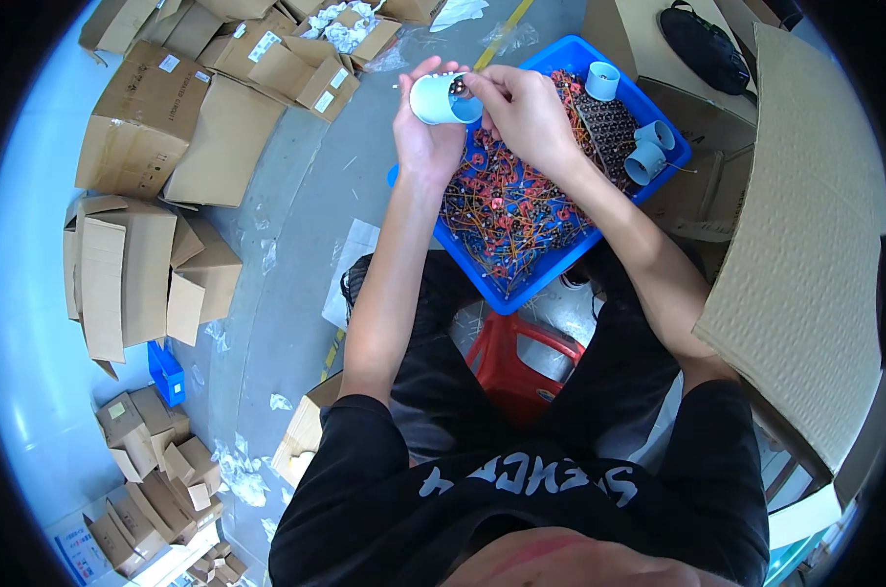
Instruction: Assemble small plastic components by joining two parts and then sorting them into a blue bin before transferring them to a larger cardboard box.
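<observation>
My left hand (pixel 427 147) is wrapped round a pale blue plastic cup (pixel 430 99), which lies on its side with its mouth to the right. At that mouth my right hand (pixel 529 115) pinches a small dark round part (pixel 458 86); the fingertips partly hide it. Beneath both hands is a blue plastic bin (pixel 504 299), full of small parts with orange wires and red and dark round heads (pixel 502 210). Dark round pieces sit in close rows (pixel 609 137) at its right side. One cup (pixel 602 82) stands on them, and two more cups (pixel 644 163) lie by the right rim.
A large cardboard sheet (pixel 805 235) rises close to my right arm, with a black pouch (pixel 705 49) on a carton behind it. A red stool (pixel 516 362) is between my legs. Open cartons (pixel 135 264) and a small blue box (pixel 166 374) line the left wall; plastic scraps litter the floor.
</observation>
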### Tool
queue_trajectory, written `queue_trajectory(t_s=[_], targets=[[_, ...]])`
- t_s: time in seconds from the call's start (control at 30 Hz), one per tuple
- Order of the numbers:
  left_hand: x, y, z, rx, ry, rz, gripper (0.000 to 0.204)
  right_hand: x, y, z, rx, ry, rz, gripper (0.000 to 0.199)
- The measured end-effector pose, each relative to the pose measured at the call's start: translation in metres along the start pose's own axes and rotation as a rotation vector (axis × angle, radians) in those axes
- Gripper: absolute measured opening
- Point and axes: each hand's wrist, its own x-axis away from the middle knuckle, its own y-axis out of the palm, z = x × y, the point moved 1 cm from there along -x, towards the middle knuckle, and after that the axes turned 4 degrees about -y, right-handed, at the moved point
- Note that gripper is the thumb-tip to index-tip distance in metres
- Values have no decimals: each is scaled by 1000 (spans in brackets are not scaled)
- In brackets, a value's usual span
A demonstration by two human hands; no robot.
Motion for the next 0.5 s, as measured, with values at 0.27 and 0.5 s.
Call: queue_trajectory(t_s=[0.27,0.5], targets=[[-2,-4,-9,75,-78,-34,46,-4,0,15,199,-180,114,21],[-3,-5,-8,79,-64,-10,45,-4,-12,5,142,-191,22,14]])
